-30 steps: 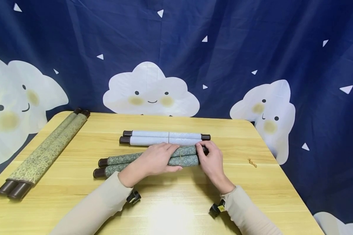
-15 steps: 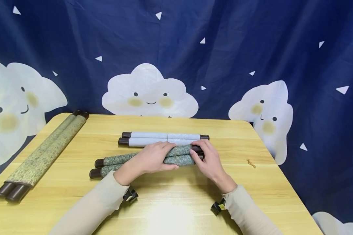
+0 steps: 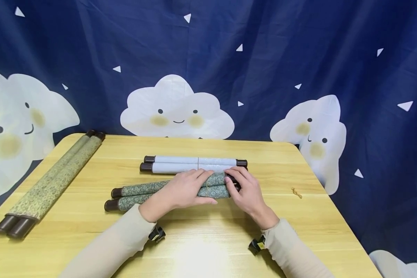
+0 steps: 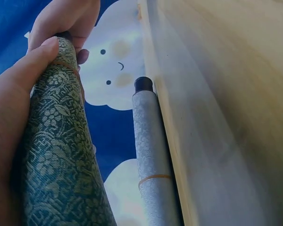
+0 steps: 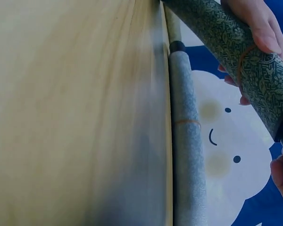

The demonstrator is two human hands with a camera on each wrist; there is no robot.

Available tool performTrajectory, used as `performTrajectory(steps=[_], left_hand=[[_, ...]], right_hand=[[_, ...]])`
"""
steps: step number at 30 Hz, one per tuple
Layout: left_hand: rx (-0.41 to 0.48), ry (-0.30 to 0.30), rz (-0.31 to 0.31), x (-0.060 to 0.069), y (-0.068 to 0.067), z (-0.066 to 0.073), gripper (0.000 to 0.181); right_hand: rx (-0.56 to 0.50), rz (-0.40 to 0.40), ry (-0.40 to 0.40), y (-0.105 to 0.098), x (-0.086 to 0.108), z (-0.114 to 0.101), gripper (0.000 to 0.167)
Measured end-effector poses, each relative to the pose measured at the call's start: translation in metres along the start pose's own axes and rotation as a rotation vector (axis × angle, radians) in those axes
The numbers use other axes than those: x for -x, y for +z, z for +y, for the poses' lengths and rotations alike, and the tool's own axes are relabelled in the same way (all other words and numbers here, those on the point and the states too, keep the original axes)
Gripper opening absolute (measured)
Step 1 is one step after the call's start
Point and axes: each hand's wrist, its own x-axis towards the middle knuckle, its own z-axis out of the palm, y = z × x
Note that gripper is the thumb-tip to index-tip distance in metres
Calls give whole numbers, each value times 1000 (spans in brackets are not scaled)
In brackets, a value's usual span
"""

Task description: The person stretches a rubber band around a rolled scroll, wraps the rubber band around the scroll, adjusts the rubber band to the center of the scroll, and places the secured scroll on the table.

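Both hands hold a green floral brocade scroll (image 3: 135, 200), two rolls side by side with dark brown end knobs, lifted off the table in the wrist views. My left hand (image 3: 182, 189) grips it right of the middle, thumb on the near side and fingers over the far side. At the right end knobs, my right hand (image 3: 246, 192) pinches the scroll, thumb near and fingers beyond. Between the hands a thin tan rubber band (image 5: 243, 61) circles the rolls. The left wrist view shows the scroll's patterned cloth (image 4: 61, 141) close up; the right-hand knobs are partly hidden by fingers.
Just behind lies a pale blue-white scroll (image 3: 177, 167) with a band round its middle. A longer yellow-green scroll (image 3: 55, 177) lies along the left side of the wooden table (image 3: 299, 239). A small loose tan band (image 3: 297, 193) sits at the right. A blue curtain (image 3: 208, 38) hangs behind.
The green scroll has shifted slightly left, and its right end is lower. My right hand has moved a little left with it. Over the last half second my left hand slid slightly right along it.
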Motion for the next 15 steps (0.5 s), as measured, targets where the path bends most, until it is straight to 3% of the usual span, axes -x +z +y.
performTrajectory(steps=[5, 15], left_hand=[[-16, -4, 7, 0, -2, 1, 94], [15, -47, -57, 0, -2, -3, 92]], right_hand=[[63, 29, -23, -1, -2, -1, 24], [102, 58, -36, -3, -2, 4, 25]])
